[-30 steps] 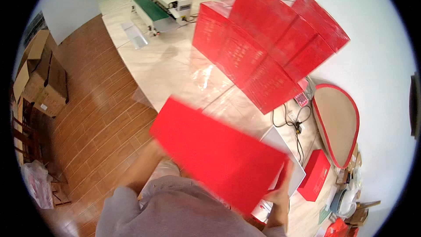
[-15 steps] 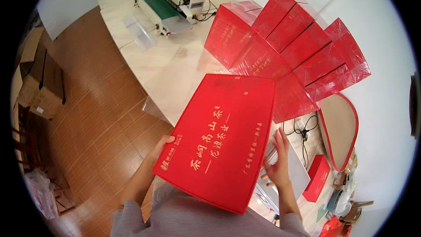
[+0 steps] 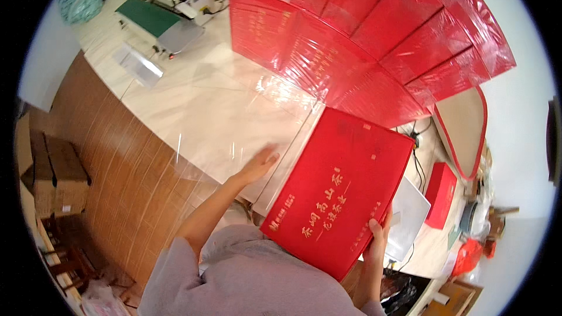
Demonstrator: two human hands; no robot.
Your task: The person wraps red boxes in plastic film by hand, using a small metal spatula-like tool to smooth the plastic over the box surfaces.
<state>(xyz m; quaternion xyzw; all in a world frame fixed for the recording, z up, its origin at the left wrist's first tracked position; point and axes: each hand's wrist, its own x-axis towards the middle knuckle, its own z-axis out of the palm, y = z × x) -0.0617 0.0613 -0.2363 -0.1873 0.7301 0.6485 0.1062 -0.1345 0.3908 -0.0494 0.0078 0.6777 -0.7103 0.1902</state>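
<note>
A flat red box (image 3: 345,193) with gold lettering lies tilted across my front, partly over the table edge. My right hand (image 3: 377,239) grips its right side, thumb on top and the other fingers mostly hidden beneath. My left hand (image 3: 259,165) is off the box, just left of it, above the pale table. Its fingers reach forward with nothing seen in them, slightly blurred. Under and beside that hand spreads a clear plastic film (image 3: 205,155), marked by bright glints and overhanging the table edge.
Several red boxes in clear wrap (image 3: 351,52) stand beyond. A sealing machine with a green belt (image 3: 149,17) sits far left, near a clear plastic piece (image 3: 137,64). At right are a silver panel (image 3: 407,219), a small red box (image 3: 440,196) and black cables (image 3: 417,161).
The red box has moved right and lower. My left hand has let go of it and moved over the table; my right hand has closed on its right side. The view has shifted.
</note>
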